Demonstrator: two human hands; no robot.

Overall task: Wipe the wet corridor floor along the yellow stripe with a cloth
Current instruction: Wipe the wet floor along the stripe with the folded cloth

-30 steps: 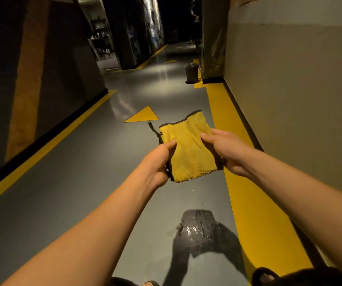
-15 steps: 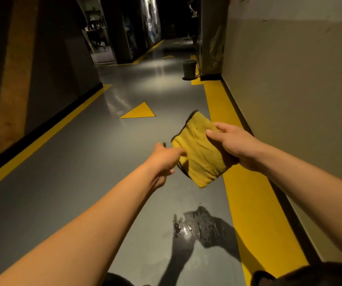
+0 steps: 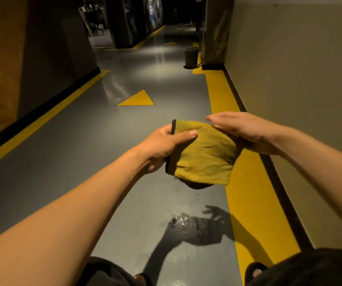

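While the yellow microfibre cloth [image 3: 205,153] is held in the air above the grey floor [image 3: 87,141], it is pinched at its left edge by the left hand [image 3: 162,147]; the right hand [image 3: 246,133] lies flat on it, fingers straight. It should probably be folded flat, then pressed on the wet patch [image 3: 188,223] near the yellow stripe [image 3: 248,193]. What the far bucket [image 3: 190,56] holds cannot be told.

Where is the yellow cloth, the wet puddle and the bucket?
yellow cloth [image 3: 205,155]: head view, middle of its fuzzy face.
wet puddle [image 3: 183,220]: head view, its shiny patch.
bucket [image 3: 190,56]: head view, its side wall.
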